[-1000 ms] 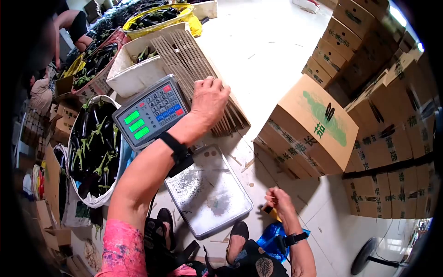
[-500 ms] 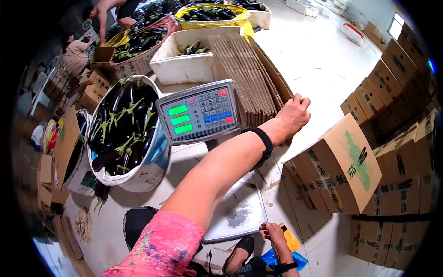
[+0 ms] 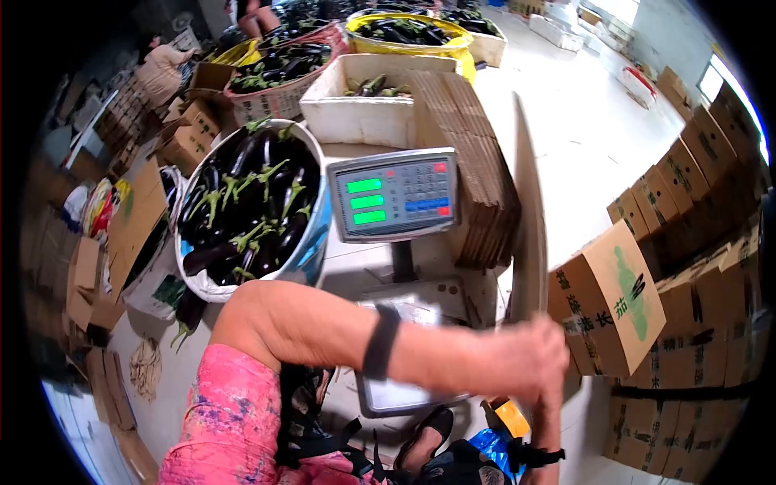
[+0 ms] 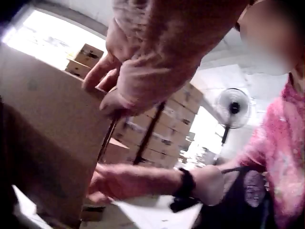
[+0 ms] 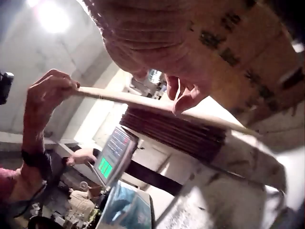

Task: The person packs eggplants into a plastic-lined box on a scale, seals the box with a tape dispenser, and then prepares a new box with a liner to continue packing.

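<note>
A flat cardboard piece (image 3: 529,210) stands on edge beside a stack of folded cardboard (image 3: 473,170). My left hand (image 3: 521,356), blurred in the head view, grips its near end; the left wrist view shows the left hand's (image 4: 143,71) fingers and thumb at the edge of the cardboard (image 4: 47,129). Largely hidden behind it in the head view is my right hand (image 3: 551,392). In the right wrist view the right hand (image 5: 162,57) pinches the cardboard's long edge (image 5: 138,98), while the left hand (image 5: 52,88) holds one end.
A scale display (image 3: 394,196) rises above the scale platform (image 3: 396,396). Left of it stands a sack of eggplants (image 3: 250,202); behind is a white foam box (image 3: 347,121). Printed cartons (image 3: 606,299) stand at the right. A person (image 3: 162,69) is at the back left.
The left hand has moved toward me, drawing a cardboard piece away from the stack. The right hand has risen to meet it. The head view has turned, and the scale display appears farther right.
</note>
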{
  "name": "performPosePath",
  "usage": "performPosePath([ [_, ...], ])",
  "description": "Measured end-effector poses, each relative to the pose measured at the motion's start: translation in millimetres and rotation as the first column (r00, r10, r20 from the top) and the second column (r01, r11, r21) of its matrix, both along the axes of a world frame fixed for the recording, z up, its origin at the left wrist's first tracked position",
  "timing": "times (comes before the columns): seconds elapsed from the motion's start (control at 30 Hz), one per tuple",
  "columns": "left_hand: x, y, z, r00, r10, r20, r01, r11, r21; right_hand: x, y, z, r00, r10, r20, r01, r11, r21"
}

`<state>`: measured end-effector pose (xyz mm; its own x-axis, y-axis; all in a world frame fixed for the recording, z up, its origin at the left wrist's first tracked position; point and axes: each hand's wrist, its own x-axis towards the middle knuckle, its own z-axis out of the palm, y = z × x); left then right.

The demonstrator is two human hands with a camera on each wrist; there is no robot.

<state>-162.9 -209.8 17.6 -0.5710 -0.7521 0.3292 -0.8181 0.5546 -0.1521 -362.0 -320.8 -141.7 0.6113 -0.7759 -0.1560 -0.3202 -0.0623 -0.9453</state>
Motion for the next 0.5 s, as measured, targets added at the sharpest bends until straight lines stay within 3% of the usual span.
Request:
performPosePath([
  [0.03, -19.4, 21.1, -7.3, 0.991, 0.058, 0.122, -0.023, 0.964, -0.265, 9.2, -5.6, 22.7, 0.998, 0.033, 0.057, -0.03, 0.998, -0.05],
  [0.07, -41.8, 43.4, -14.6, 0.978, -0.092, 0.185, 0.112, 0.988, -0.102, 14.0, -10.7, 47.5, 0.98, -0.013, 0.201, -0.047, 0.956, 0.291],
  [0.13, -66.1, 82.1, -32.3, 0.987, -0.13, 0.089, 0.143, 0.977, -0.158, 30.6, 3.9, 96.6, 0.986, 0.062, 0.152, -0.093, 0.974, 0.206],
  [0.17, -72.2, 93.8, -30.0, 0.982, -0.187, 0.036, 0.19, 0.975, -0.113, 44.0, 12.8, 104.1, 0.994, 0.105, 0.03, -0.108, 0.982, 0.157],
  [0.27, -75.2, 117.7, -27.2, 0.952, -0.299, 0.061, 0.305, 0.922, -0.238, 62.4, 34.5, 96.2, 0.922, 0.162, -0.352, -0.214, 0.97, -0.113],
  [0.3, -73.1, 123.0, -20.5, 0.94, -0.327, 0.093, 0.34, 0.92, -0.196, 62.6, 42.6, 104.9, 0.935, 0.162, -0.315, -0.195, 0.978, -0.077],
  [0.33, -75.1, 117.9, -26.1, 0.922, -0.381, -0.065, 0.371, 0.92, -0.126, 62.4, 50.6, 116.2, 0.946, 0.16, -0.282, -0.179, 0.983, -0.043],
  [0.4, -78.9, 104.6, -35.0, 0.807, -0.445, -0.388, 0.484, 0.875, 0.001, 47.8, 45.2, 110.6, 0.911, 0.109, -0.397, -0.276, 0.877, -0.393],
  [0.43, -71.9, 110.1, -34.2, 0.843, -0.353, -0.405, 0.426, 0.899, 0.104, 35.2, 44.2, 107.1, 0.893, 0.06, -0.447, -0.321, 0.78, -0.536],
  [0.5, -40.4, 113.9, -15.2, 0.82, -0.248, -0.516, 0.38, 0.91, 0.167, 21.7, 56.0, 125.2, 0.936, 0.022, -0.35, -0.263, 0.704, -0.66],
])
